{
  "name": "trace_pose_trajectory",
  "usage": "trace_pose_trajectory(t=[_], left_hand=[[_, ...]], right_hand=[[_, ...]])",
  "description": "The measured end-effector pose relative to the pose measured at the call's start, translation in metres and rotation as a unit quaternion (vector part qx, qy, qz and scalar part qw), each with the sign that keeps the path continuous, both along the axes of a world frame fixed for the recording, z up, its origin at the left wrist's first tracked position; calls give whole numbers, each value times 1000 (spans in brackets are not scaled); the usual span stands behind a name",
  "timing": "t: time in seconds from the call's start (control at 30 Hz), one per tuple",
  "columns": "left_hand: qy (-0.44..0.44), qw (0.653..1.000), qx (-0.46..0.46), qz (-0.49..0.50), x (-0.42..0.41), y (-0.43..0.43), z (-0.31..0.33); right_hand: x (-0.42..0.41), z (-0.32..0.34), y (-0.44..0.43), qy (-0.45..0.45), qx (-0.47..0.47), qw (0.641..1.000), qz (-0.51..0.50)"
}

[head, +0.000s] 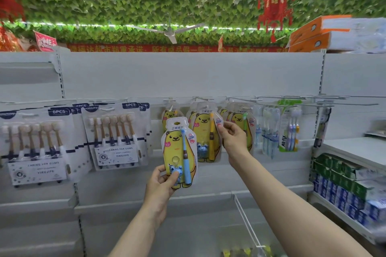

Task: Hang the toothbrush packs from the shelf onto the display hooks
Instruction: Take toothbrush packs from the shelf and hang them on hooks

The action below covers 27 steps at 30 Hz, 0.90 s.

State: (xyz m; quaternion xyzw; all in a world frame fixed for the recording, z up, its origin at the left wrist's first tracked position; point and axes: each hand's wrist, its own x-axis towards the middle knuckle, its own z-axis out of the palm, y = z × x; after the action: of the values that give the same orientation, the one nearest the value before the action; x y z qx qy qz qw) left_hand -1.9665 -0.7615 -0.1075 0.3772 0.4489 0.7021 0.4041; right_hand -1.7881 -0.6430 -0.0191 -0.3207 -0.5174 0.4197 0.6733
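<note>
Shop aisle, white hook wall [188,77]. Your left hand [161,181] gripping blue-brush pack [179,152] mid-frame, below hook [170,100]; right hand [234,137] pinching edge of hung pack [205,131]. Risk: hang hole missing hook tip, pack dropping.

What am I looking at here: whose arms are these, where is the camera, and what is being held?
There is no machine. The two grips are a person's bare hands, filmed by one wide-angle camera worn on the head, which looks forward at a shop shelf wall. The left grip holds a bear-shaped pack with a blue toothbrush by its lower end, off any hook. The right grip pinches the edge of a similar pack with a yellow toothbrush, which hangs on a display hook. To the left hang six-piece toothbrush packs, and toothpaste boxes are stacked on the right-hand shelf.
</note>
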Motion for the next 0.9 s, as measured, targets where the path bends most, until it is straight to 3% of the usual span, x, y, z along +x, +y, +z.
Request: trace_pose_trajectory(t=[0.5, 0.9], left_hand=[[-8, 1000, 24, -11, -21, -70, 11], [-21, 999, 42, 25, -47, -85, 15]], right_hand=[[1, 5, -74, 12, 10, 1000, -20], [-66, 3, -79, -27, 15, 998, 51]])
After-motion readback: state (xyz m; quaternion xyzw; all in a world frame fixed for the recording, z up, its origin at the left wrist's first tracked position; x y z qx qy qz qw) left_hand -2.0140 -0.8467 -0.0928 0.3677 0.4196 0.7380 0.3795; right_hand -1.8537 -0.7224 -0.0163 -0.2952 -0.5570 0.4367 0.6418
